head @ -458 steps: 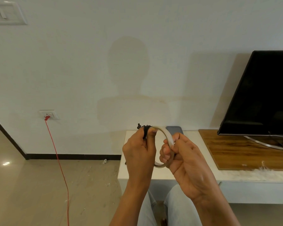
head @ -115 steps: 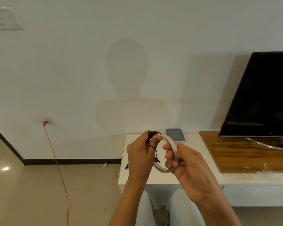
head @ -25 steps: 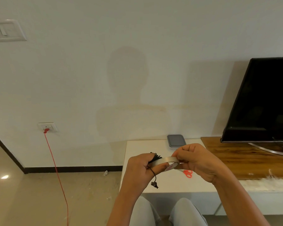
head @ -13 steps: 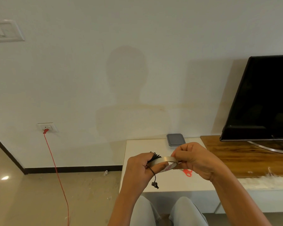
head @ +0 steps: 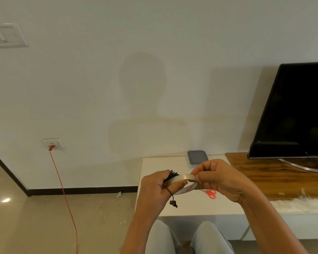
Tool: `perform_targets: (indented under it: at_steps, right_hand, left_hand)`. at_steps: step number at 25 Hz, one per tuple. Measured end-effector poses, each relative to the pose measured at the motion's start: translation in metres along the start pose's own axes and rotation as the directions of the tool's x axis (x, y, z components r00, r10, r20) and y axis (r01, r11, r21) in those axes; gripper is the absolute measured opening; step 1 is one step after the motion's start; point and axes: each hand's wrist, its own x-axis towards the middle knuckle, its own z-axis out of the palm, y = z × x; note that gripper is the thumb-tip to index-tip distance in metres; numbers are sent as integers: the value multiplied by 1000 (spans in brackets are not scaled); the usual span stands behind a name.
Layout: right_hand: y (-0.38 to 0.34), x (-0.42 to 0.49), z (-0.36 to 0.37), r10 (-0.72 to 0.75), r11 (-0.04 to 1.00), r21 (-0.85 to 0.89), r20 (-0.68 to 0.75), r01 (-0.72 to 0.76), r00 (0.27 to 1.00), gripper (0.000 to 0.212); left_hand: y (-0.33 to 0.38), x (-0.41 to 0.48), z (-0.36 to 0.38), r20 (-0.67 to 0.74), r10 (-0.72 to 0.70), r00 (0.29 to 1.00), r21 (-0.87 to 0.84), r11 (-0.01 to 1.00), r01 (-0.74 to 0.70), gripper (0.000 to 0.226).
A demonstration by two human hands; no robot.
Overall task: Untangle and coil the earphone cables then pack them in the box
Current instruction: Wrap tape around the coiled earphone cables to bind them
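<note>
The left hand [head: 153,187] was closed around the coiled black earphone cable [head: 170,175], and the loops stuck out above the fist, between the thumb and the forefinger. One short end of the cable hung below this hand with a small dark piece at its tip. I cannot tell if that piece was a plug or an earbud. The thumb of the same hand also pressed on the left side of the tape roll [head: 184,177], so this hand held both things together.

The right hand [head: 220,180] pinched the right side of the roll between thumb and forefinger, with the other fingers curled below. It cannot be seen whether a free end of tape was between these fingers.

Both hands were in the air above the white table [head: 191,206]. The flat grey box [head: 198,157] lay on the table near the wall, apart from the cable. The red scissors [head: 211,193] lay on the table just under the right hand.
</note>
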Motion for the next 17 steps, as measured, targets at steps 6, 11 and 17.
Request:
perform_targets:
  at_steps: [6,11,17]
  right_hand:
    - [2,-1,-2,-45,995,86,-4,45,999,24]
    - [9,-5,2,-223,975,-75,-246,211,943,11]
    - [4,-15,13,-322,915,-352,-336,199,885,16]
  left_hand:
    - [1,0,-2,-14,10,1000,-36,999,-10,34]
    - [2,2,-4,-92,63,994,-1,998,-64,38]
    - [-2,5,3,-203,271,941,324,925,-197,50]
